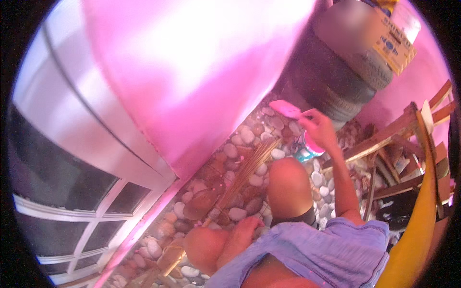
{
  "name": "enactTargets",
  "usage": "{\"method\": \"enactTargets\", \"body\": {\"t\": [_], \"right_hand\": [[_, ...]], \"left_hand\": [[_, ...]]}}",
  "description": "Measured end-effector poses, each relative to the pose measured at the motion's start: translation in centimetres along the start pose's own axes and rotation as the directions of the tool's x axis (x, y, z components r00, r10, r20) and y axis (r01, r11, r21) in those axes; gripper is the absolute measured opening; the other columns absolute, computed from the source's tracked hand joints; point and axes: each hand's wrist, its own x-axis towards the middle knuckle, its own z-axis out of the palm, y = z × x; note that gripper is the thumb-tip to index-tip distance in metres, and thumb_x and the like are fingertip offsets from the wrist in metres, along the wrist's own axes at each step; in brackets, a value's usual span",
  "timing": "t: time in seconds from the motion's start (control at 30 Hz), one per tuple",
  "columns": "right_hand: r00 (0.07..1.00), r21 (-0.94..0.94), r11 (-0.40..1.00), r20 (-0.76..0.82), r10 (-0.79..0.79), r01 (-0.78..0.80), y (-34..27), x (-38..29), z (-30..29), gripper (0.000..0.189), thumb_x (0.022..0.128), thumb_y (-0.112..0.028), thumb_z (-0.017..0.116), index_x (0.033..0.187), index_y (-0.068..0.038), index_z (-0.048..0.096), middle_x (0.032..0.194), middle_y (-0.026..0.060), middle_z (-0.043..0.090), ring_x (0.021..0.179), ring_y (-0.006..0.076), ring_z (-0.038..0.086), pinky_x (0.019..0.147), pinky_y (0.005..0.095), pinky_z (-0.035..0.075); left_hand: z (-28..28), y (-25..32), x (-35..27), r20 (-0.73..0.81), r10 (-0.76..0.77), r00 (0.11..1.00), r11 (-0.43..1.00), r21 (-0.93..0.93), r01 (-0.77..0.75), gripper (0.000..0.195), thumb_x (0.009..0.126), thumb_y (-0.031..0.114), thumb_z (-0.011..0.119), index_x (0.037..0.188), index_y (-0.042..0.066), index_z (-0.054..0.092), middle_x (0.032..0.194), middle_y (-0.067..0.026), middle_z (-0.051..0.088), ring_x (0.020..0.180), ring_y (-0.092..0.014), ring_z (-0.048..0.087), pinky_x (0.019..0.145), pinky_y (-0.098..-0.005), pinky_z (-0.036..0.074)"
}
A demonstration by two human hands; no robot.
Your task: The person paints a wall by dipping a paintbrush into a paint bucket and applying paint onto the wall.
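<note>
My right hand (318, 127) is stretched forward near the foot of a pink wall (201, 108). It grips a flat, pink-looking blade-like tool (285, 108), perhaps a scraper; its exact kind is unclear. Just beneath that hand, a teal-and-pink container (305, 151) rests on the pebbles, partly hidden by the wrist. My left hand (252, 226) hangs low between my bent knees, and its fingers are too hidden to show whether they hold anything. A stick broom (248, 169) lies across the stones beside my knees, its bristles pointing toward the wall.
Rounded pebbles (255, 180) cover the ground. Stacked tyres (335, 86) stand ahead, with a cardboard box (394, 46) bearing writing above. Wooden framing (385, 133) and a yellow curved object (414, 223) are at right. A white-framed, dark-paned panel (97, 201) is at left.
</note>
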Motion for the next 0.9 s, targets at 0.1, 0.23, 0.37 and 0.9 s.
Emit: {"method": "enactTargets", "body": {"t": [0.1,0.23,0.37,0.9], "right_hand": [[0.982,-0.115,0.975,-0.039,0.185,-0.189,4.5,0.6,-3.1,0.031,0.082,-0.035,0.070,0.099,-0.008,0.068,0.076,0.0138,0.068,0.068,0.0226,0.065,0.066,0.0359,0.050],[0.991,-0.366,0.926,-0.123,0.050,-0.092,15.0,1.1,-6.0,0.031,0.080,-0.035,0.069,0.095,-0.007,0.070,0.083,0.0179,0.068,0.078,0.0327,0.067,0.071,0.0414,0.051],[0.954,-0.428,0.875,0.081,0.289,-0.229,21.7,2.5,-4.9,0.032,0.078,-0.030,0.072,0.098,-0.006,0.070,0.086,0.0204,0.067,0.086,0.0373,0.065,0.074,0.0438,0.050],[0.845,-0.482,0.865,0.514,0.148,0.141,46.5,-1.0,12.6,0.012,0.074,-0.015,0.062,0.082,-0.007,0.065,0.083,0.0175,0.064,0.083,0.0362,0.064,0.074,0.0487,0.049]], "left_hand": [[-0.5,1.0,0.6,-0.068,-0.139,0.988,0.989,0.046,0.142,0.020,0.086,0.017,0.059,0.101,0.004,0.057,0.098,-0.0206,0.060,0.097,-0.040,0.057,0.084,-0.0453,0.045],[-0.5,4.4,4.0,-0.332,-0.379,0.864,0.894,0.110,0.434,0.013,0.091,0.016,0.055,0.095,0.003,0.058,0.086,-0.0214,0.061,0.085,-0.041,0.059,0.076,-0.0465,0.046],[0.1,2.2,6.5,-0.481,-0.417,0.771,0.772,0.260,0.580,0.015,0.093,0.018,0.051,0.092,0.003,0.054,0.085,-0.0223,0.061,0.083,-0.044,0.058,0.070,-0.0510,0.044],[-6.5,9.3,12.9,-0.597,-0.578,0.556,0.174,0.576,0.799,0.023,0.080,0.023,0.069,0.074,0.001,0.065,0.075,-0.0174,0.064,0.072,-0.037,0.062,0.069,-0.0451,0.047]]}}
